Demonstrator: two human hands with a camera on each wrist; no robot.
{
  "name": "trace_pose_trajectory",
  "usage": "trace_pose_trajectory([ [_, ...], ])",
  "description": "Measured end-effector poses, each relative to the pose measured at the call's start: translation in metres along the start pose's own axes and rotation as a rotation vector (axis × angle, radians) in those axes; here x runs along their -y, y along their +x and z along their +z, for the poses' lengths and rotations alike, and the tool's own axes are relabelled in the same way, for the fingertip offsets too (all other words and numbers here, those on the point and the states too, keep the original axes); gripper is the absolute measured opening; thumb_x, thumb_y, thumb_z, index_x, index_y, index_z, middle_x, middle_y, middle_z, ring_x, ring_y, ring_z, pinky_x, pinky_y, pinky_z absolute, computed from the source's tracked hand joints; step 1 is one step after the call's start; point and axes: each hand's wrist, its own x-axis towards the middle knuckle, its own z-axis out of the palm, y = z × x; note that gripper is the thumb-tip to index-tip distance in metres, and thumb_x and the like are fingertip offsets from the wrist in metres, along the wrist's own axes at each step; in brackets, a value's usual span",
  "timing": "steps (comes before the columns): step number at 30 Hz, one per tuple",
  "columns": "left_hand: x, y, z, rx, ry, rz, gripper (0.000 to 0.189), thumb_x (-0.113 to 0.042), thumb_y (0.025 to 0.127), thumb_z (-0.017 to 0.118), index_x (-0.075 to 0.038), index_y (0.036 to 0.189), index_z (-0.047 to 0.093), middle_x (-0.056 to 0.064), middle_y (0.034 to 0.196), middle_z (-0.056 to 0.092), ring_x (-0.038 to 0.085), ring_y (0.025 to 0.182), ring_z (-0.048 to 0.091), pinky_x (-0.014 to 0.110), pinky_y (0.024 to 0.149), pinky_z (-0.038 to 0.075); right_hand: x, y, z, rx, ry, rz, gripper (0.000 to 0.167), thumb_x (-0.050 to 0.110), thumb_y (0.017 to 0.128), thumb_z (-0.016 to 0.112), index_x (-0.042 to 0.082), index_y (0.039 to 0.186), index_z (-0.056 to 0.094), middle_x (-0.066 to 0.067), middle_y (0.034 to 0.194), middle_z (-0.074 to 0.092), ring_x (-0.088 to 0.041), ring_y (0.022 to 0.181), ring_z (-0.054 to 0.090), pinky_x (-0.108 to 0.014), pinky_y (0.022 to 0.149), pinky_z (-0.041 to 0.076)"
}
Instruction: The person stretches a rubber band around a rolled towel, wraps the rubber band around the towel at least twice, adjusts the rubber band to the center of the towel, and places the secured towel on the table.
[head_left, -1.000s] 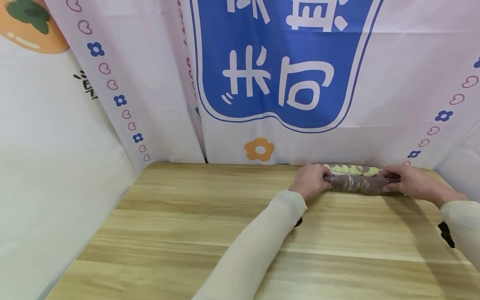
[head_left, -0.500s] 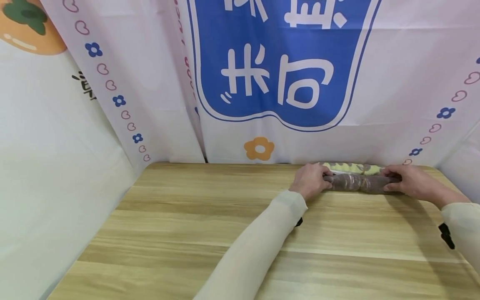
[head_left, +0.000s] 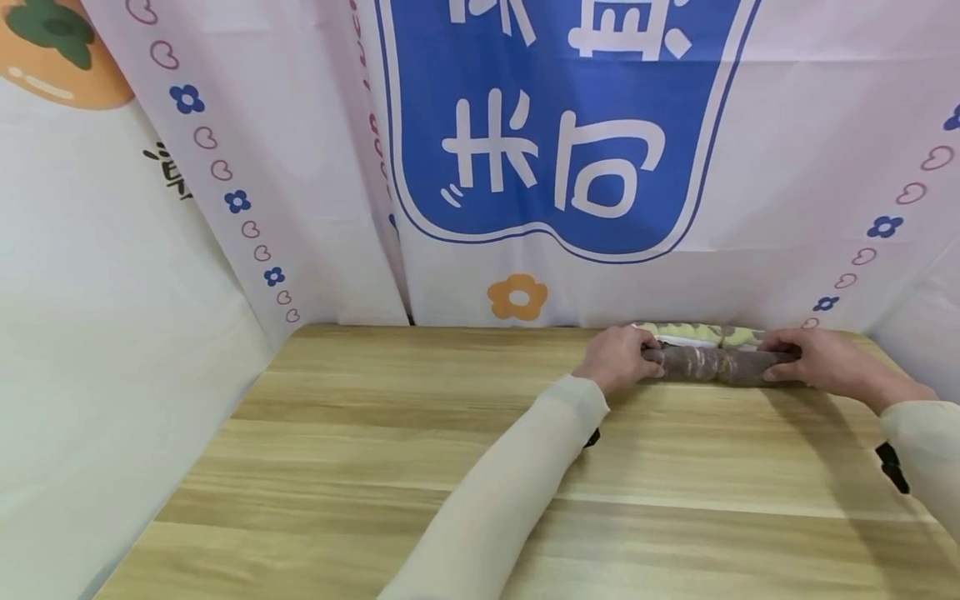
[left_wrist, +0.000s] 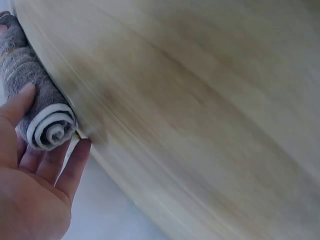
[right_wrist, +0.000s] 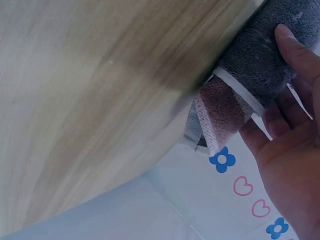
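Observation:
A rolled-up brown-grey towel (head_left: 701,364) lies along the far right edge of the table. My left hand (head_left: 615,360) grips its left end, thumb on the near side. The right hand (head_left: 832,367) grips the other end. Directly behind lies a yellow-and-grey patterned fabric roll (head_left: 693,332), partly hidden by the towel. In the left wrist view the towel's end (left_wrist: 52,127) shows a white-and-grey spiral, with the thumb on top and fingers beneath. In the right wrist view a loose brownish inner corner (right_wrist: 220,110) sticks out of the towel's end beside the fingers.
The wooden table (head_left: 390,467) stretches out in front and to the left. A white cloth hanging (head_left: 330,167) with a blue sign print drops right behind the table's far edge, close to both rolls.
Both hands keep their hold on the towel, which stays almost in place. Only a very slight shift of the left arm and of the view shows.

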Motion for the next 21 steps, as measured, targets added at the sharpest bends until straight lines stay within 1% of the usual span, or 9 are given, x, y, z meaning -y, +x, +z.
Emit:
trace_pose_trajectory([
  [3,0.005,-0.002,-0.004,0.005,-0.013,0.036,0.032,-0.045,0.093,0.083,-0.03,0.121,0.079,-0.018,0.113,0.072,0.001,0.099,0.064,0.018,0.088,0.05,0.003,0.0,-0.004,0.001,0.0,0.021,0.04,0.017,0.091,0.086,-0.007,0.119,0.072,-0.019,0.108,0.074,-0.039,0.099,0.07,-0.057,0.084,0.056],
  [6,0.01,-0.007,-0.009,-0.002,-0.046,0.068,0.035,-0.044,0.094,0.082,-0.026,0.123,0.078,-0.016,0.112,0.073,0.0,0.097,0.064,0.017,0.086,0.05,0.008,0.0,-0.008,-0.005,0.024,0.051,0.049,0.022,0.095,0.083,-0.011,0.127,0.067,-0.032,0.121,0.069,-0.052,0.11,0.066,-0.067,0.091,0.051],
  [9,0.014,-0.013,-0.017,-0.005,-0.066,0.087,0.041,-0.044,0.096,0.08,-0.022,0.131,0.075,-0.012,0.121,0.074,0.002,0.105,0.066,0.018,0.088,0.051,0.017,0.001,-0.01,-0.016,0.038,0.074,0.054,0.027,0.098,0.079,-0.012,0.132,0.064,-0.037,0.13,0.063,-0.057,0.116,0.061,-0.072,0.095,0.047],
  [12,0.02,-0.017,-0.028,-0.017,-0.02,0.109,0.049,-0.047,0.099,0.076,-0.019,0.139,0.071,-0.007,0.131,0.072,0.007,0.115,0.067,0.022,0.094,0.052,0.032,0.005,-0.01,-0.042,0.016,0.063,0.053,0.028,0.101,0.076,-0.012,0.133,0.062,-0.038,0.131,0.061,-0.058,0.117,0.059,-0.073,0.097,0.045],
  [14,0.026,-0.02,-0.036,-0.031,0.028,0.108,0.054,-0.05,0.099,0.073,-0.019,0.143,0.067,-0.007,0.137,0.07,0.01,0.119,0.066,0.025,0.096,0.053,0.045,0.011,-0.009,-0.053,-0.002,0.048,0.053,0.029,0.103,0.073,-0.012,0.135,0.06,-0.038,0.133,0.06,-0.058,0.119,0.058,-0.073,0.099,0.044],
  [16,0.034,-0.022,-0.043,-0.04,0.061,0.094,0.059,-0.053,0.1,0.071,-0.02,0.148,0.063,-0.006,0.143,0.066,0.013,0.124,0.065,0.029,0.099,0.053,0.058,0.017,-0.007,-0.06,-0.02,0.036,0.056,0.032,0.105,0.07,-0.012,0.138,0.058,-0.039,0.136,0.058,-0.059,0.123,0.055,-0.073,0.101,0.043],
  [21,0.055,-0.033,-0.052,-0.053,0.075,0.021,0.073,-0.06,0.099,0.068,-0.02,0.158,0.051,-0.002,0.152,0.059,0.019,0.131,0.061,0.038,0.1,0.055,0.088,0.031,0.0,-0.046,-0.04,0.03,0.067,0.043,0.108,0.061,-0.008,0.15,0.049,-0.038,0.149,0.047,-0.06,0.138,0.041,-0.074,0.11,0.033],
])
